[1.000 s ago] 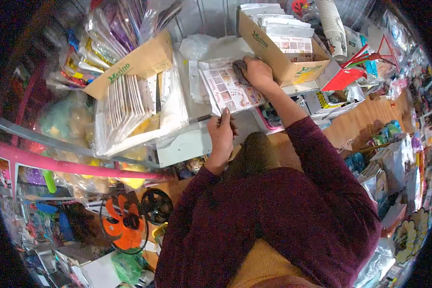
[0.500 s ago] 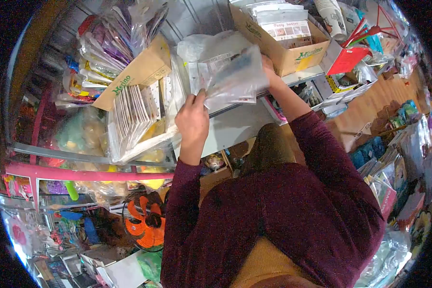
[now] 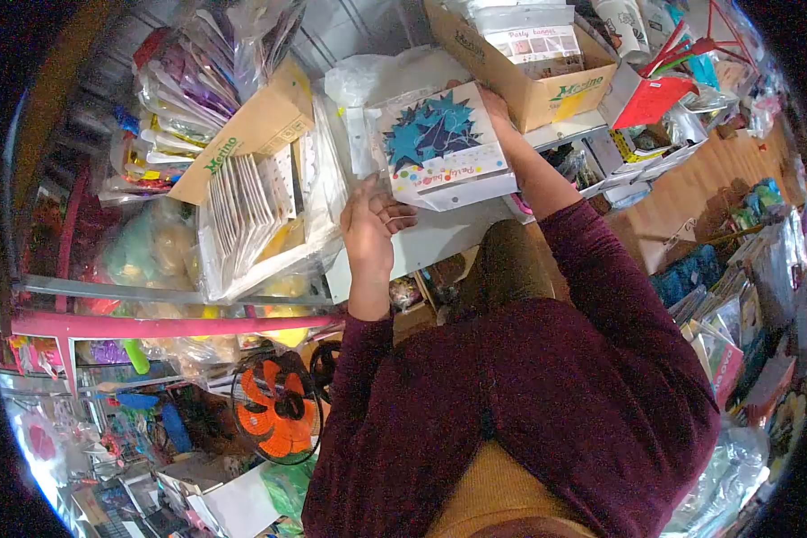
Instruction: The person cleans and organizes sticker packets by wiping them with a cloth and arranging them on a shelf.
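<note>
A flat clear-wrapped party banner pack (image 3: 444, 134), with blue star shapes above dotted lettering, lies face up above the white counter. My right hand (image 3: 497, 109) grips its right edge; most of those fingers are hidden behind the pack and beside a cardboard box. At the pack's lower left corner is my left hand (image 3: 372, 220), its fingers apart and nothing in them. Other clear plastic packaging (image 3: 363, 90) lies just behind the pack.
To the left, a cardboard box (image 3: 278, 117) stands by a row of upright packs (image 3: 242, 202). Another cardboard box (image 3: 560, 94) at the upper right contains party banner packs. An orange fan (image 3: 278, 408) stands at the lower left, below a pink rail (image 3: 179, 325).
The pack has turned so that its blue star face shows and it looks flatter. My left hand has let go of it and opened, slightly lower. My right hand stays at its edge.
</note>
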`<action>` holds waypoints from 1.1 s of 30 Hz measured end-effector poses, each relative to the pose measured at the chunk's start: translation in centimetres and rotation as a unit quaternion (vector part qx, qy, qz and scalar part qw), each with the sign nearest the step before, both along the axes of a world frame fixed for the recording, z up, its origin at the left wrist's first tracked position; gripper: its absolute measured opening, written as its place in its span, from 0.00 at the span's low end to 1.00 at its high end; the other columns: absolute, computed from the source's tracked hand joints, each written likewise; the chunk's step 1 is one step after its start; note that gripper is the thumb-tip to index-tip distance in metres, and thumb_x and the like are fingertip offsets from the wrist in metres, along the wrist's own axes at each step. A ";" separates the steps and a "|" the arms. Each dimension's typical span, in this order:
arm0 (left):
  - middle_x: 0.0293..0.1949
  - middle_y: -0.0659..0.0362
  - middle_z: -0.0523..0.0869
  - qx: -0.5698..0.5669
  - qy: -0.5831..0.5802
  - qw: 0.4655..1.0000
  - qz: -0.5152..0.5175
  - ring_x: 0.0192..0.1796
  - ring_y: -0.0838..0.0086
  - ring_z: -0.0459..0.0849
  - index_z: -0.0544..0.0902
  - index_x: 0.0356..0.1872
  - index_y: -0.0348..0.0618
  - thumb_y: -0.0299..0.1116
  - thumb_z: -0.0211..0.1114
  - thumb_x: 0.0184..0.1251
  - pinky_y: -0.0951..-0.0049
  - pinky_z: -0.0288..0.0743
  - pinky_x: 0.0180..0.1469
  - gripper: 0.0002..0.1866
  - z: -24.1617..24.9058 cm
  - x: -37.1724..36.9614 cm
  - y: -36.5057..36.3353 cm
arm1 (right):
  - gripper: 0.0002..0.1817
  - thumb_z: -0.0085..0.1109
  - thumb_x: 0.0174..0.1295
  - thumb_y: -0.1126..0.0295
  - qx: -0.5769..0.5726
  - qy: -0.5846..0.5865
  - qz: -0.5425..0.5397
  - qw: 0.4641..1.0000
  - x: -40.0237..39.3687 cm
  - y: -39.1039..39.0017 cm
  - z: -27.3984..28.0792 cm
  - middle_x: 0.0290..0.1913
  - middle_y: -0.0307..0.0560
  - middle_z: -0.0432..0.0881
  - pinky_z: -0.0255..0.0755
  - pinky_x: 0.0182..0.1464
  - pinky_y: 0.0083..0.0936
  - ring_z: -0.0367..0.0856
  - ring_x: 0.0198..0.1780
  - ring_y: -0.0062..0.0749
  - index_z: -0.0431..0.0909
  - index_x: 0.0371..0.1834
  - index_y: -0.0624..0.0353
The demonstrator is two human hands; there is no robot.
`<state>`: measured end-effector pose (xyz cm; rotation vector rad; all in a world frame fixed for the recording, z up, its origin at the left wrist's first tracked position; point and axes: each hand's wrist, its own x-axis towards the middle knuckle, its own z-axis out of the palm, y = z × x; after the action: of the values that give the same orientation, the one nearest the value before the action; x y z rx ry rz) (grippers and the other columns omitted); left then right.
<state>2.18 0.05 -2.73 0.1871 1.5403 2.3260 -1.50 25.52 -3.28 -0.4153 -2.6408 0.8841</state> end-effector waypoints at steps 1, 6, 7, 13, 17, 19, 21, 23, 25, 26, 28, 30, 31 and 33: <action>0.27 0.48 0.81 0.058 -0.076 0.995 -0.035 0.25 0.63 0.82 0.68 0.54 0.34 0.33 0.51 0.67 0.68 0.80 0.28 0.18 0.7 0.2 -0.1 | 0.20 0.48 0.57 0.52 0.001 -0.001 0.001 1.000 0.0 0.0 0.0 0.48 0.57 0.78 0.70 0.49 0.42 0.77 0.49 0.53 0.75 0.46 0.52; 0.26 0.51 0.80 -0.031 -0.096 0.994 -0.032 0.19 0.66 0.82 0.74 0.39 0.33 0.42 0.62 0.62 0.73 0.74 0.16 0.19 -0.4 0.9 1.5 | 0.21 0.50 0.57 0.52 0.011 0.001 0.004 1.000 -0.1 0.0 -0.1 0.48 0.56 0.78 0.69 0.50 0.40 0.77 0.49 0.52 0.75 0.47 0.53; 0.26 0.51 0.80 -0.027 -0.095 0.995 -0.032 0.19 0.66 0.82 0.74 0.39 0.33 0.42 0.62 0.62 0.73 0.74 0.16 0.19 -0.3 1.3 1.8 | 0.21 0.50 0.57 0.52 0.015 0.002 0.003 1.000 -0.1 0.0 -0.2 0.49 0.56 0.78 0.69 0.51 0.40 0.77 0.50 0.51 0.75 0.47 0.53; 0.26 0.56 0.80 0.029 -0.061 0.998 -0.003 0.18 0.72 0.80 0.76 0.33 0.35 0.30 0.63 0.62 0.75 0.74 0.17 0.08 -0.6 3.2 3.1 | 0.21 0.52 0.57 0.52 0.034 0.004 -0.002 0.999 -0.4 0.1 -0.4 0.49 0.54 0.78 0.69 0.52 0.38 0.76 0.50 0.50 0.75 0.48 0.54; 0.26 0.57 0.80 0.046 0.023 0.995 0.084 0.18 0.73 0.80 0.76 0.31 0.36 0.29 0.62 0.62 0.75 0.74 0.17 0.07 -0.8 2.4 2.4 | 0.22 0.54 0.56 0.52 0.045 0.003 0.003 0.999 -0.6 0.2 -0.7 0.49 0.54 0.78 0.68 0.52 0.37 0.76 0.51 0.49 0.75 0.49 0.54; 0.24 0.57 0.80 0.044 0.014 0.995 0.083 0.18 0.73 0.80 0.75 0.29 0.36 0.28 0.62 0.62 0.76 0.73 0.17 0.07 -0.3 2.1 2.3 | 0.19 0.58 0.56 0.60 0.014 0.047 0.016 0.999 -0.8 0.7 -1.2 0.47 0.55 0.80 0.70 0.49 0.35 0.78 0.48 0.51 0.76 0.48 0.57; 0.23 0.57 0.79 0.009 -0.017 0.996 0.085 0.18 0.72 0.80 0.74 0.29 0.36 0.28 0.62 0.62 0.76 0.73 0.16 0.07 -0.2 2.2 2.2 | 0.17 0.61 0.55 0.66 0.001 0.169 0.043 0.985 -0.5 0.7 -2.3 0.41 0.57 0.81 0.71 0.43 0.32 0.80 0.42 0.49 0.76 0.46 0.62; 0.24 0.55 0.79 0.020 -0.030 0.995 0.092 0.18 0.72 0.80 0.74 0.30 0.33 0.26 0.61 0.62 0.75 0.74 0.16 0.06 -1.4 2.0 2.1 | 0.16 0.64 0.51 0.68 -0.100 0.266 0.018 0.959 -0.6 1.3 -2.1 0.37 0.61 0.81 0.72 0.45 0.35 0.80 0.39 0.49 0.76 0.41 0.65; 0.28 0.54 0.81 -0.002 -0.002 0.996 0.087 0.20 0.68 0.82 0.76 0.35 0.32 0.26 0.62 0.60 0.73 0.78 0.21 0.07 -1.8 2.3 2.1 | 0.19 0.65 0.51 0.69 -0.226 0.261 0.065 0.936 0.2 0.9 -0.3 0.35 0.57 0.81 0.72 0.43 0.30 0.80 0.37 0.38 0.75 0.43 0.72; 0.28 0.54 0.81 0.003 -0.006 0.996 0.092 0.20 0.68 0.82 0.76 0.35 0.32 0.26 0.62 0.60 0.73 0.78 0.21 0.07 -1.9 2.3 2.1 | 0.19 0.64 0.51 0.69 -0.206 0.270 0.068 0.938 1.8 -0.3 2.7 0.35 0.56 0.81 0.72 0.42 0.29 0.79 0.36 0.35 0.75 0.43 0.71; 0.31 0.52 0.81 0.002 -0.001 0.996 0.091 0.22 0.66 0.83 0.75 0.37 0.30 0.24 0.61 0.60 0.69 0.81 0.23 0.08 -2.1 2.4 2.0 | 0.16 0.64 0.51 0.70 -0.150 0.317 0.084 0.933 2.8 -1.2 5.5 0.34 0.55 0.81 0.72 0.40 0.27 0.80 0.35 0.37 0.76 0.40 0.68; 0.30 0.52 0.81 -0.011 -0.010 0.994 0.106 0.24 0.68 0.82 0.74 0.36 0.28 0.22 0.60 0.60 0.70 0.82 0.23 0.07 -1.0 2.8 2.3 | 0.15 0.63 0.52 0.72 -0.080 0.308 0.100 0.943 4.9 -3.0 9.4 0.34 0.53 0.81 0.72 0.41 0.25 0.80 0.36 0.33 0.76 0.41 0.68; 0.29 0.52 0.80 -0.024 -0.016 0.993 0.118 0.25 0.69 0.82 0.74 0.34 0.26 0.21 0.59 0.60 0.71 0.82 0.22 0.06 -0.6 2.9 2.5 | 0.13 0.61 0.53 0.75 -0.008 0.302 0.113 0.947 6.0 -4.2 10.4 0.35 0.51 0.81 0.72 0.42 0.24 0.79 0.37 0.29 0.75 0.42 0.67; 0.31 0.53 0.80 -0.018 -0.025 0.992 0.119 0.26 0.70 0.82 0.74 0.36 0.27 0.20 0.59 0.60 0.72 0.82 0.24 0.06 -1.1 3.3 2.7 | 0.14 0.62 0.51 0.76 0.048 0.303 0.144 0.941 6.8 -6.2 10.3 0.37 0.52 0.80 0.73 0.44 0.27 0.80 0.39 0.35 0.75 0.42 0.66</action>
<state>5.47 2.71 -3.88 -0.0689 1.6572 2.4584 5.29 19.28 6.97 0.2490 -2.1726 0.7976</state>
